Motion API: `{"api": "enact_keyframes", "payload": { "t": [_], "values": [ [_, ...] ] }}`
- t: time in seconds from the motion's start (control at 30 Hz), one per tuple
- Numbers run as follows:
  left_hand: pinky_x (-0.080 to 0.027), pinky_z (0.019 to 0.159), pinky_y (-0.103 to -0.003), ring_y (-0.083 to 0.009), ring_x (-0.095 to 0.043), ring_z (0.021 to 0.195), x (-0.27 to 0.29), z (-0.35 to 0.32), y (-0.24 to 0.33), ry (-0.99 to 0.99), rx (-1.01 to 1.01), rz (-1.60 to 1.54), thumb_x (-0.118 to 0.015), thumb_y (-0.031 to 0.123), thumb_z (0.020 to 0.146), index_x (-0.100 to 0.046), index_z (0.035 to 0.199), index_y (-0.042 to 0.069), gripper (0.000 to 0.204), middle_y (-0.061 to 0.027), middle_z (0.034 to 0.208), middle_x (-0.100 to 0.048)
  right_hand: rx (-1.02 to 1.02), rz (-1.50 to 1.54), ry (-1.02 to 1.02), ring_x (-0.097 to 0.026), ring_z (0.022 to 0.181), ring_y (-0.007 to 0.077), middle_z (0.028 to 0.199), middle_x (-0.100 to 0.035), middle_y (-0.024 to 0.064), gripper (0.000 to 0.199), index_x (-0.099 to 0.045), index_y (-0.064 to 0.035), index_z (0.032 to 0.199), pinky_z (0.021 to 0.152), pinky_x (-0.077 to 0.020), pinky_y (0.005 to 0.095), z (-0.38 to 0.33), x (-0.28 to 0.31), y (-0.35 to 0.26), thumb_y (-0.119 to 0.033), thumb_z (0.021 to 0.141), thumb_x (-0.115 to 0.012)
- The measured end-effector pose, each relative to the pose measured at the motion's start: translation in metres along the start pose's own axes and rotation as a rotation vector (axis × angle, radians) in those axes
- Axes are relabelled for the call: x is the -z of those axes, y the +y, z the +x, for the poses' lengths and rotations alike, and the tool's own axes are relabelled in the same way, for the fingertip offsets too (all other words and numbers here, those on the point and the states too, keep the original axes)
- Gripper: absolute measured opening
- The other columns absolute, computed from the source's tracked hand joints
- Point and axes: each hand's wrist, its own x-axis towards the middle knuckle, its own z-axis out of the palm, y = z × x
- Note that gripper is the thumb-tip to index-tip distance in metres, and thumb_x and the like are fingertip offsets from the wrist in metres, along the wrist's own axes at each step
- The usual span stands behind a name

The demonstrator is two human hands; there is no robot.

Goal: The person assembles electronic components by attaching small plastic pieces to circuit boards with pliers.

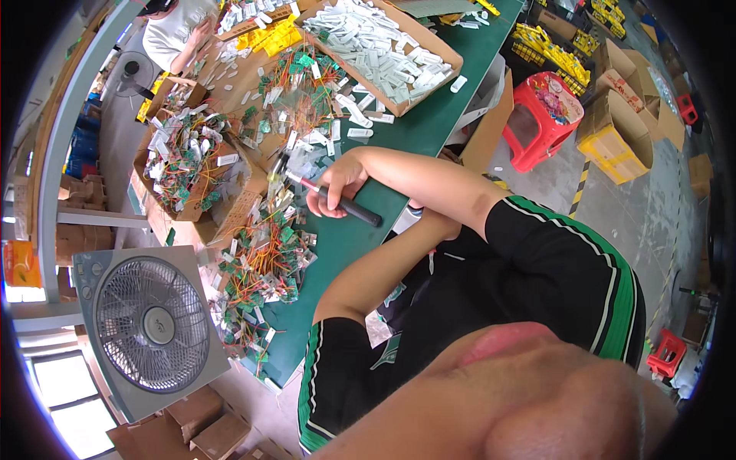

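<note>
My right hand (337,186) is closed round a slim pen-shaped tool (359,211) with a black handle, a reddish middle and a pale front end. Its front end points left, toward small clear and white pieces on the green table (337,245); its exact kind is hard to make out. My left hand (440,224) is tucked in near my body under the right forearm, its fingers hidden. Left of the tool lies a heap of green circuit boards with red and orange wires (264,257). Another wired heap (295,80) spreads farther back.
A carton tray of white plastic casings (383,54) stands at the back. Farther left is a cardboard box of wired boards (184,165). A grey box fan (157,326) stands left. Across the table sits another person (180,34). A red stool (540,119) and cartons (617,142) are right.
</note>
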Motion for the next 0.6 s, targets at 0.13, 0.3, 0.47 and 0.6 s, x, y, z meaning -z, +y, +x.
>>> {"api": "enact_keyframes", "payload": {
  "t": [0.13, 0.3, 0.47, 0.6],
  "values": [
    [-0.042, 0.111, -0.046, -0.0332, -0.052, 0.134, 0.004, -0.015, 0.002, 0.015, 0.002, -0.045, -0.061, 0.032, 0.097, -0.056, 0.139, 0.012, 0.047, -0.0154, 0.142, -0.058, 0.129, 0.006, 0.056, -0.065, 0.089, 0.0224, 0.093, -0.065, 0.0109, 0.047, -0.052, -0.0055, 0.130, 0.079, -0.0512, 0.0358, -0.004, -0.008, 0.000, -0.011, 0.089, -0.074],
    [-0.046, 0.105, -0.047, -0.0348, -0.059, 0.126, 0.013, -0.031, 0.011, 0.038, 0.003, -0.127, -0.066, 0.029, 0.093, -0.062, 0.130, 0.006, 0.044, -0.0195, 0.134, -0.063, 0.062, 0.174, 0.191, -0.065, 0.090, 0.0213, 0.099, -0.065, 0.0103, 0.051, -0.052, -0.0130, 0.137, 0.083, -0.0531, 0.0364, -0.021, 0.000, 0.005, -0.011, 0.091, -0.074],
    [-0.051, 0.099, -0.049, -0.0363, -0.066, 0.117, 0.026, -0.044, 0.017, 0.010, -0.101, -0.246, -0.070, 0.026, 0.089, -0.068, 0.121, 0.001, 0.041, -0.0236, 0.126, -0.068, 0.032, 0.217, 0.217, -0.064, 0.092, 0.0214, 0.102, -0.065, 0.0104, 0.052, -0.053, -0.0141, 0.136, 0.084, -0.0546, 0.0362, -0.021, -0.001, 0.006, -0.007, 0.090, -0.075],
    [-0.051, 0.099, -0.052, -0.0424, -0.064, 0.117, -0.015, -0.041, 0.018, -0.212, -0.030, -0.377, -0.064, 0.027, 0.089, -0.062, 0.124, -0.003, 0.046, -0.0289, 0.127, -0.063, 0.022, 0.197, 0.222, -0.065, 0.089, 0.0209, 0.102, -0.065, 0.0102, 0.052, -0.053, -0.0136, 0.136, 0.082, -0.0557, 0.0344, -0.024, -0.001, 0.002, -0.007, 0.089, -0.075]
  ]
}}
